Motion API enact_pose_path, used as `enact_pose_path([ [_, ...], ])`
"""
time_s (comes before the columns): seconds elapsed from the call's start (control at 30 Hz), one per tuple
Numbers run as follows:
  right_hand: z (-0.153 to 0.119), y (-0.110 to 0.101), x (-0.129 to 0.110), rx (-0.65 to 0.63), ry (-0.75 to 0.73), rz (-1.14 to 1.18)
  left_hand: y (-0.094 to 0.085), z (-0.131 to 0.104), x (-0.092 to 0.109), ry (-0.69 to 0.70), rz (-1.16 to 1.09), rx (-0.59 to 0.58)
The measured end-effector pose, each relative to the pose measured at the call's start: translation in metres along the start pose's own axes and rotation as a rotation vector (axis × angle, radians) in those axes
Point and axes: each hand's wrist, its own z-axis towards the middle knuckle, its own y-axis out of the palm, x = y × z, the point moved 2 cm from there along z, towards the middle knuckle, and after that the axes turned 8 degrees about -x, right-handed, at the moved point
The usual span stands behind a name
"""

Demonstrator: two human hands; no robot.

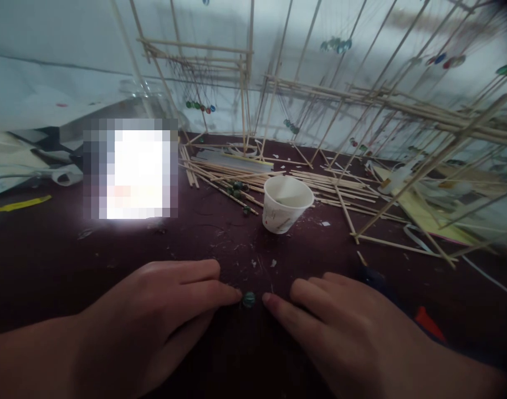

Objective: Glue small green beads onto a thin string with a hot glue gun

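A dark green glass marble (249, 300) lies on the dark tabletop between my two hands. My left hand (165, 310) is closed, its index fingertip at the marble's left side; its thumb is mostly hidden underneath. My right hand (344, 321) is closed too, its index fingertip just right of the marble and a small gap away from it. A faint, thin thread (266, 274) runs up and away from the right fingertips. What the left fingers pinch, if anything, is hidden. Beyond the hands stands a white paper cup (283, 213), with several dark green marbles (236, 189) to its left.
Thin wooden sticks (340, 188) lie behind the cup. Stick frames (195, 47) with marbles hanging on threads stand at the back and right. A bright blurred patch (141, 172) is at left. A dark-handled tool (373, 277) lies beyond my right hand, with yellow tape (24, 204) far left.
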Motion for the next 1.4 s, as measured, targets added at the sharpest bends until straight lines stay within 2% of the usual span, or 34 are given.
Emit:
enact_pose_path([
  [0.63,0.0006,-0.0057,-0.0013,-0.001,-0.033,-0.053,-0.0018,0.0016,0.0003,0.088,0.166,-0.055],
  [0.87,-0.0001,-0.0017,-0.0027,0.031,-0.016,-0.085,-0.0013,0.0011,0.0025,0.082,0.185,-0.041],
  [1.0,-0.0019,-0.0010,0.0002,0.008,-0.025,-0.066,-0.0015,0.0021,0.0023,0.071,0.167,-0.033],
  [1.27,-0.0010,-0.0030,-0.0014,0.072,0.084,-0.017,-0.0036,-0.0006,-0.0045,0.040,0.153,-0.088],
  [1.4,0.0002,0.0003,-0.0008,0.042,0.093,0.060,-0.0043,-0.0030,-0.0064,0.050,0.151,-0.053],
])
